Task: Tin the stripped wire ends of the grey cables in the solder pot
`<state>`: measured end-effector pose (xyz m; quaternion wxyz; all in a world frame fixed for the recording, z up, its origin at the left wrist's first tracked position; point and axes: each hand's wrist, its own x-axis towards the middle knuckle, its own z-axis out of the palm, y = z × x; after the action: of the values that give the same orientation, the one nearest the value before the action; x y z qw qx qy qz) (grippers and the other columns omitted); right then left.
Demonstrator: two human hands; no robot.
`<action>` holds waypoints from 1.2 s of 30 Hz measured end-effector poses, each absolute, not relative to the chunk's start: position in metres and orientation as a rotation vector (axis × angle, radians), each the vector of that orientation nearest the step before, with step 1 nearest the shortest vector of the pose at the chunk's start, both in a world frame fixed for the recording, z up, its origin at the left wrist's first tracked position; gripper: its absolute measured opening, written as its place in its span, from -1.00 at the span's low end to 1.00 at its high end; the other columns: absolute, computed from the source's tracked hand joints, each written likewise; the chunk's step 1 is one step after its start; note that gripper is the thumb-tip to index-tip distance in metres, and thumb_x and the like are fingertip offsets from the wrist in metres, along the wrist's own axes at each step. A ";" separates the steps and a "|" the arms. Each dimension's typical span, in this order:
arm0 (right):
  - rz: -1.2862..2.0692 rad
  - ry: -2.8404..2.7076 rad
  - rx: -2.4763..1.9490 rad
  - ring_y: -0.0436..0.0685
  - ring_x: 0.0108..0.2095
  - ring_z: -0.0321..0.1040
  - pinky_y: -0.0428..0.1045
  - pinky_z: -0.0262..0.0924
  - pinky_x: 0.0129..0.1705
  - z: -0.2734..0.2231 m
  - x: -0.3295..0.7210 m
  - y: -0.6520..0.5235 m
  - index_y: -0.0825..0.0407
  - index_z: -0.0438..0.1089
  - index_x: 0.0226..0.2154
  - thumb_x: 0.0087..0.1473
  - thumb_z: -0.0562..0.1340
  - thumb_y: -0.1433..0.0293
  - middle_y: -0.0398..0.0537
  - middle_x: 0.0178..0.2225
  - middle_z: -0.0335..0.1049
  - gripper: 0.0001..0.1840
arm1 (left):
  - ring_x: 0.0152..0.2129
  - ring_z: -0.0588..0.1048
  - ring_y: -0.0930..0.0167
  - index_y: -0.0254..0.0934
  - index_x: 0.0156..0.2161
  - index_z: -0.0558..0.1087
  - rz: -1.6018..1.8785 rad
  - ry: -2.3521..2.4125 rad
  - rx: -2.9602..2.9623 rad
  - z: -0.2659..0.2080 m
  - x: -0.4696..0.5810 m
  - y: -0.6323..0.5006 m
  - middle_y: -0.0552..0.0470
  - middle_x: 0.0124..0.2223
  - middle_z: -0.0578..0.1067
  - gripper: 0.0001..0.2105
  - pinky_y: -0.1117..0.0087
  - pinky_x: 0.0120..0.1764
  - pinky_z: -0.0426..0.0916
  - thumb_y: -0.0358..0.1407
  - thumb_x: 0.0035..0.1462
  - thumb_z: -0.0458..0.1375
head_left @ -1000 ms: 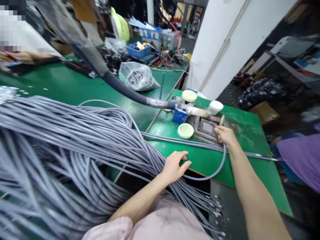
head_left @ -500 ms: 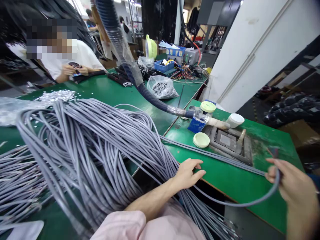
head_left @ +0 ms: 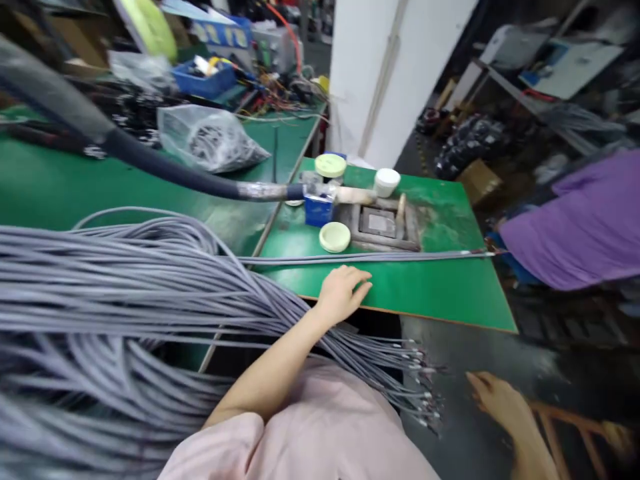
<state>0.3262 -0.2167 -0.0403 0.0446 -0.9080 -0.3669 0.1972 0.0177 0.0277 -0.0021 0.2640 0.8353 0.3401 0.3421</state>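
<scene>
A large bundle of grey cables (head_left: 150, 300) spreads over the left of the worktop, with stripped, coloured-wire ends (head_left: 425, 387) fanned out in front of my lap. My left hand (head_left: 343, 293) hovers by the front edge of the green table, its wrist over the bundle, thumb and fingers apart and nothing visible in them. Several straight grey cables (head_left: 400, 257) run across this table just beyond that hand, their ends at its right edge. Out to the lower right, past the cable ends, my right hand (head_left: 497, 400) is slightly blurred, loosely open and visibly holding nothing.
Behind the straight cables are a grimy square fixture (head_left: 377, 223), a pale round lid (head_left: 335, 237), a white tub (head_left: 387, 181) and a blue box (head_left: 319, 210) joined to a dark hose (head_left: 175, 173). A person in a purple shirt (head_left: 580, 217) is close on the right.
My right hand has let go of the cable and dropped down toward me. That cable's bend is gone from the table. The view has turned right; my left hand stays near the table edge.
</scene>
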 end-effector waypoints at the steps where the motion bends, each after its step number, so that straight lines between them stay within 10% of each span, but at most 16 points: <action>1: 0.828 -1.053 -2.659 0.19 -0.54 0.48 0.03 0.30 -0.49 -0.048 0.322 -0.220 -0.10 0.40 -0.56 -0.04 0.11 0.21 0.07 -0.54 0.48 -0.77 | -0.25 0.45 0.32 -0.25 -0.15 0.47 0.898 0.919 2.326 -0.002 0.024 0.033 -0.05 -0.22 0.55 -0.79 0.26 -0.16 0.32 -0.25 0.22 0.03; 22: 1.430 -0.797 -1.249 -0.03 -0.63 0.38 -0.10 0.22 -0.56 -0.017 0.197 -0.092 0.01 0.19 0.05 0.07 0.16 0.08 -0.06 -0.30 0.49 -0.45 | -0.36 0.44 0.22 -0.26 -0.33 0.37 0.836 0.838 2.640 0.010 0.066 0.026 -0.09 -0.36 0.46 -0.86 0.21 -0.30 0.30 -0.30 0.19 -0.01; 30: 0.511 -0.395 -1.126 -0.09 -0.74 -0.03 -0.14 -0.06 -0.68 0.028 0.248 -0.093 -0.03 0.26 -0.19 0.15 0.04 0.05 -0.31 -0.68 0.20 -0.64 | -0.44 0.44 0.39 -0.21 -0.37 0.39 0.510 0.583 2.212 0.010 0.020 -0.022 0.07 -0.41 0.46 -0.82 0.37 -0.33 0.36 -0.20 0.19 0.04; 33: 0.637 -0.708 -1.326 -0.07 -0.76 -0.10 -0.13 -0.12 -0.66 0.034 0.231 -0.108 0.00 0.30 -0.31 0.19 0.02 0.09 -0.36 -0.79 -0.04 -0.66 | -0.40 0.45 0.40 -0.23 -0.33 0.45 0.564 0.682 1.982 0.005 0.019 -0.028 0.06 -0.37 0.48 -0.82 0.35 -0.26 0.36 -0.18 0.16 0.08; 36: 0.915 -1.216 -1.570 -0.06 -0.65 0.09 -0.11 -0.02 -0.55 0.027 0.198 -0.119 0.02 0.35 -0.33 0.21 0.05 0.17 -0.25 -0.67 0.17 -0.69 | -0.39 0.46 0.41 -0.26 -0.20 0.48 0.709 0.711 1.601 0.007 0.026 -0.029 0.00 -0.33 0.51 -0.75 0.37 -0.29 0.38 -0.15 0.11 0.13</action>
<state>0.1978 -0.1191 0.0266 0.4598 -0.6376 -0.4939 0.3716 0.0255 -0.0286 0.0068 0.5859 0.6866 0.3049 0.3040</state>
